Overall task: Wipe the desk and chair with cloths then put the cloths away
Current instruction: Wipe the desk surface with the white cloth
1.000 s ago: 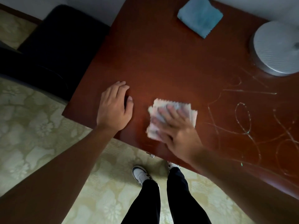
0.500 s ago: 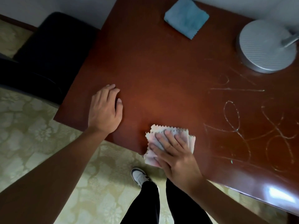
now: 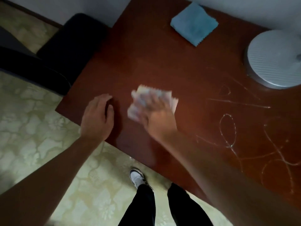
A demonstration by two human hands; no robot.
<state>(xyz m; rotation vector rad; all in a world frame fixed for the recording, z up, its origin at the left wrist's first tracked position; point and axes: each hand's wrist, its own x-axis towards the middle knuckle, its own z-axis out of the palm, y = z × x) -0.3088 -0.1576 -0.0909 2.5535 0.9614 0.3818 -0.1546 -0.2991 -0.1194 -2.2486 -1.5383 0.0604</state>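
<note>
Two hands are working on the reddish-brown wooden surface (image 3: pixel 162 62): the right hand (image 3: pixel 158 116), motion-blurred, is pressing a pale zigzag-edged cloth (image 3: pixel 138 101) flat near the front edge, its fingers (image 3: pixel 153 101) lying extended over the fabric, while the left hand (image 3: pixel 97 118) is resting palm-down just beside it, fingers (image 3: pixel 104 98) together and lightly bent. One folded blue cloth (image 3: pixel 194 23) is lying apart at the far edge, near a round grey lamp base (image 3: pixel 275 59); pale scribble marks (image 3: pixel 228 128) are showing to the right, and a black chair (image 3: pixel 65 49) is standing left of the surface on patterned floor (image 3: pixel 32 128).
</note>
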